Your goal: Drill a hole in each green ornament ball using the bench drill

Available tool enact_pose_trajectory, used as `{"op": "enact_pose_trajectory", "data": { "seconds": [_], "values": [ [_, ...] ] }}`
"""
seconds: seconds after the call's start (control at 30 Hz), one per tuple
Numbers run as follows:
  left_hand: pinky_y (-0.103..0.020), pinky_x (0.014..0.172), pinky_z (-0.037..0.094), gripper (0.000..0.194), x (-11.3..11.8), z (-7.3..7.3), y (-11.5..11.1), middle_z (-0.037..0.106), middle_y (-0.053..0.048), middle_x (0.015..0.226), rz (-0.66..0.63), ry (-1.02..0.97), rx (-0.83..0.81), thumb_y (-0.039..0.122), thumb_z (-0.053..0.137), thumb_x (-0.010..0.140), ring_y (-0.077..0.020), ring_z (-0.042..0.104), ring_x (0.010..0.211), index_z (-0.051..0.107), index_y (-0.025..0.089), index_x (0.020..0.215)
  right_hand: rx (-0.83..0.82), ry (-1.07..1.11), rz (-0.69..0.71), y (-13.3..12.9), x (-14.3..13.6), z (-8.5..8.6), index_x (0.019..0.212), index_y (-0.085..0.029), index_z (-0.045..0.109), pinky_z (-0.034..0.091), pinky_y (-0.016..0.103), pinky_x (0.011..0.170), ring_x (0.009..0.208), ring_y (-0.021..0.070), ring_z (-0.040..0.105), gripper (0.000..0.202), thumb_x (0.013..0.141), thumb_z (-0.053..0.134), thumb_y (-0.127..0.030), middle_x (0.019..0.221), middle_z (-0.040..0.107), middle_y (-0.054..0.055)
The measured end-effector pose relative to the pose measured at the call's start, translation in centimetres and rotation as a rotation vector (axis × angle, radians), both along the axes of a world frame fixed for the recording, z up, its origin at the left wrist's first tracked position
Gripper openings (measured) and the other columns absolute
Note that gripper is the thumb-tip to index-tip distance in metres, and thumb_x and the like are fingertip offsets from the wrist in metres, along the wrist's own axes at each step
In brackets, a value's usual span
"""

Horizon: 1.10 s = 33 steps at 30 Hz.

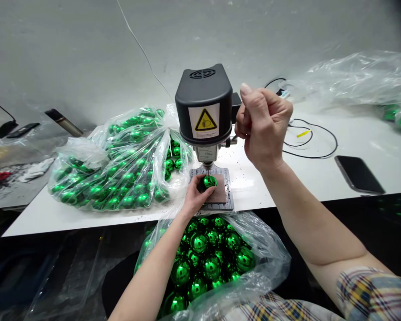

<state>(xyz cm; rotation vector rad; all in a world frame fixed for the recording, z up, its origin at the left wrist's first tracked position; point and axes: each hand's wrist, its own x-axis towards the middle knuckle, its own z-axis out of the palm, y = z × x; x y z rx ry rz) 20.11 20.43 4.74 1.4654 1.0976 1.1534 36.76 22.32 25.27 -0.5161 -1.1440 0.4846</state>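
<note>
A black-topped drill press [203, 104] with a yellow warning label stands at the middle of the white table. Under its bit, a shiny green ball [210, 181] rests on a brown board [221, 191] over the grey metal base. My left hand [196, 194] grips this ball from the left between thumb and fingers. The bit's tip meets the top of the ball, though exact contact is hard to see. My right hand [265, 122] is closed beside the machine's head, at its right side, where the lever is mostly hidden by the fingers.
An open clear bag of green balls [211, 267] lies below the table edge, near my lap. Another full bag [120, 165] sits left of the press. To the right are a phone [359, 174], a looped black cable [334, 141] and more plastic [364, 78].
</note>
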Motion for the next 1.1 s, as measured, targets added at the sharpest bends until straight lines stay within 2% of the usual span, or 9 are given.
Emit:
{"op": "enact_pose_trajectory", "data": {
  "seconds": [0.1, 0.2, 0.4, 0.53, 0.7, 0.83, 1.1],
  "values": [
    [-0.039, 0.097, 0.05, 0.054, -0.2, 0.9, 0.0, 0.066, -0.009, 0.111, -0.051, -0.023, -0.044, 0.036, 0.084, 0.073, -0.0234, 0.063, 0.104, 0.057, 0.018, 0.116, 0.024, 0.001, 0.019, -0.3, 0.0, -0.1, 0.049, -0.022, 0.035, 0.019, 0.031, 0.035, 0.037, 0.0078, 0.027, 0.057, 0.084, 0.072, -0.048, 0.044, 0.034, -0.004],
    [-0.039, 0.098, 0.05, 0.056, -0.4, 1.3, 0.2, 0.066, -0.01, 0.112, -0.075, -0.032, -0.066, 0.035, 0.085, 0.071, -0.0237, 0.063, 0.105, 0.057, 0.017, 0.116, 0.01, -0.047, -0.032, -0.6, -0.1, -0.5, 0.049, -0.023, 0.035, 0.022, 0.033, 0.037, 0.039, 0.0095, 0.028, 0.057, 0.085, 0.07, -0.05, 0.044, 0.034, -0.003],
    [-0.039, 0.1, 0.048, 0.056, -0.4, 0.8, 0.4, 0.065, -0.009, 0.113, -0.061, -0.035, -0.047, 0.035, 0.086, 0.07, -0.0236, 0.063, 0.107, 0.058, 0.017, 0.116, 0.143, -0.022, -0.12, -1.5, -0.6, -2.3, 0.047, -0.02, 0.034, 0.019, 0.03, 0.039, 0.038, 0.0076, 0.027, 0.057, 0.091, 0.065, -0.038, 0.041, 0.031, -0.004],
    [-0.04, 0.102, 0.047, 0.056, -0.4, 0.6, 0.4, 0.065, -0.009, 0.114, -0.09, -0.06, -0.045, 0.035, 0.085, 0.072, -0.0234, 0.062, 0.109, 0.058, 0.018, 0.118, 0.173, -0.102, -0.145, -2.5, -0.6, -3.7, 0.048, -0.02, 0.028, 0.017, 0.031, 0.042, 0.039, 0.0078, 0.028, 0.057, 0.093, 0.06, -0.033, 0.044, 0.026, -0.004],
    [-0.04, 0.102, 0.048, 0.055, -0.4, 0.7, 0.4, 0.062, -0.008, 0.115, -0.084, -0.068, -0.046, 0.033, 0.085, 0.071, -0.0227, 0.062, 0.109, 0.058, 0.019, 0.117, 0.291, -0.133, -0.106, -2.7, -0.2, -5.6, 0.05, -0.02, 0.023, 0.016, 0.032, 0.043, 0.039, 0.0083, 0.027, 0.053, 0.087, 0.061, -0.017, 0.046, 0.025, -0.004],
    [-0.04, 0.102, 0.048, 0.055, -0.3, 0.8, 0.3, 0.062, -0.009, 0.116, -0.082, -0.086, -0.058, 0.033, 0.085, 0.072, -0.0224, 0.062, 0.109, 0.057, 0.019, 0.118, 0.405, -0.187, -0.097, -2.3, 0.1, -7.1, 0.053, -0.019, 0.021, 0.02, 0.031, 0.042, 0.039, 0.0081, 0.026, 0.05, 0.083, 0.06, -0.011, 0.045, 0.026, -0.005],
    [-0.038, 0.098, 0.049, 0.055, -0.3, 0.9, 0.1, 0.063, -0.008, 0.113, -0.079, -0.063, -0.036, 0.034, 0.084, 0.073, -0.0224, 0.062, 0.107, 0.057, 0.019, 0.118, 0.524, -0.263, -0.097, -1.8, 0.5, -7.6, 0.056, -0.021, 0.021, 0.022, 0.029, 0.042, 0.04, 0.0082, 0.028, 0.045, 0.078, 0.058, -0.006, 0.046, 0.03, -0.005]
  ]
}}
